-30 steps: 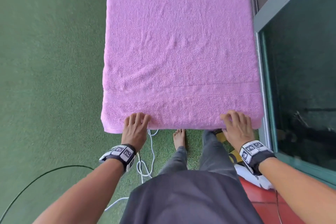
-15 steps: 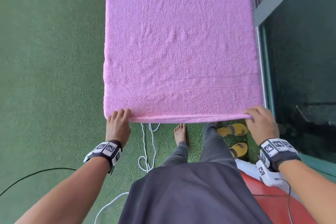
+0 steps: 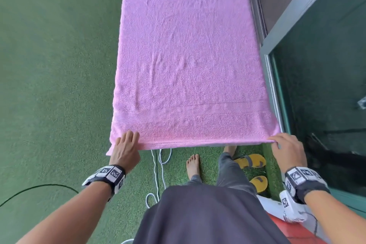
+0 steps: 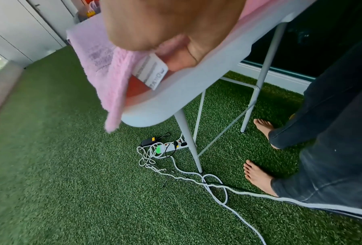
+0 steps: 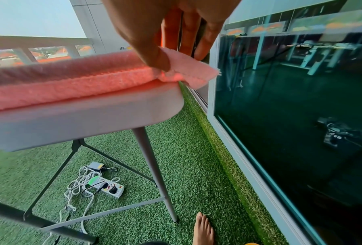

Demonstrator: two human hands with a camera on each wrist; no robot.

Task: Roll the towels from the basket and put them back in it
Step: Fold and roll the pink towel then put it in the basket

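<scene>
A pink towel [image 3: 190, 61] lies flat and unrolled on the white surface [image 4: 175, 99]. Left hand [image 3: 125, 149] and right hand [image 3: 288, 149] pinch its near corners. Rolling looks barely started; no basket shows.

A white folding table [image 5: 87, 119] stands on green artificial turf [image 3: 49, 65]. A pink towel [image 3: 190, 65] lies spread flat over its top, the 6 o'clock edge overhanging slightly.
</scene>
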